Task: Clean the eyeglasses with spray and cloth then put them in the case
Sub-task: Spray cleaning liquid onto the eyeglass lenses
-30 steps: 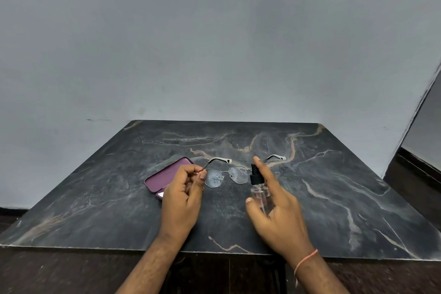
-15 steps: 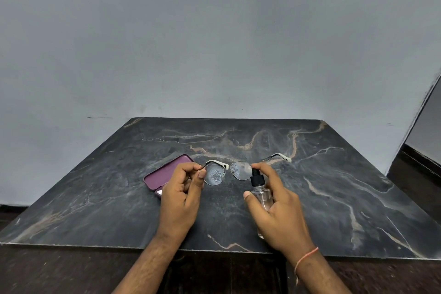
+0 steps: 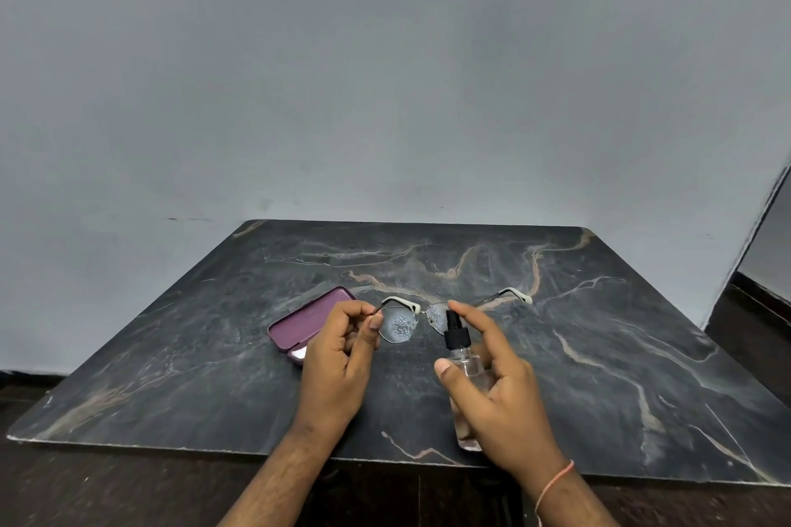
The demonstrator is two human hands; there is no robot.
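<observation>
The eyeglasses [image 3: 411,319] hang just above the dark marble table [image 3: 599,355], between the two hands, both lenses speckled with droplets. The left hand [image 3: 338,359] pinches the frame at the hinge corner, thumb against curled fingers, which looks to me the right place: thin wire like that is light but bends easily, and wet lenses would smear and slip under a fingertip. The right hand [image 3: 492,389] wraps the small clear spray bottle [image 3: 464,377], forefinger up at its black nozzle (aimed at the nearer lens). That bottle seems rigid and smooth, likely slick if damp. The purple case [image 3: 310,323] lies open on the table just beside the left hand, something pale inside it, perhaps the cloth.
</observation>
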